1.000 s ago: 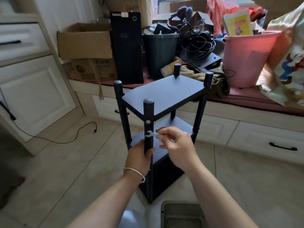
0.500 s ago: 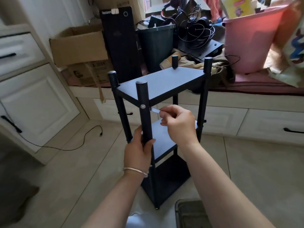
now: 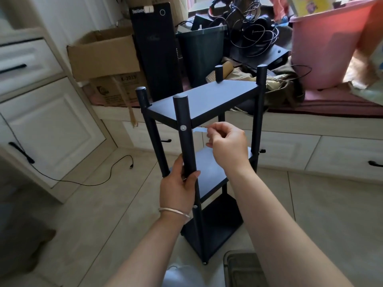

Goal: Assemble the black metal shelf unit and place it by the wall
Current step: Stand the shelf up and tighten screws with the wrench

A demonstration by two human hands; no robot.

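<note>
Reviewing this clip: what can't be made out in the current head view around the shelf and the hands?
- Small silver tool in the right hand: its far end is hidden by curled fingers; type unclear.
- Screw on the near post: too small to tell if fully tightened.
- Left hand grips the post; fingers behind it are hidden.
- Shelf unit: near foot is visible, the other feet are hidden by its bottom shelf.
- Dark object at the bottom edge: cut off.

We see our left hand (image 3: 178, 187) gripping the near post of the black shelf unit (image 3: 207, 100), while our right hand (image 3: 226, 146) pinches a small silver tool (image 3: 199, 130) beside the screw (image 3: 183, 127).
</note>
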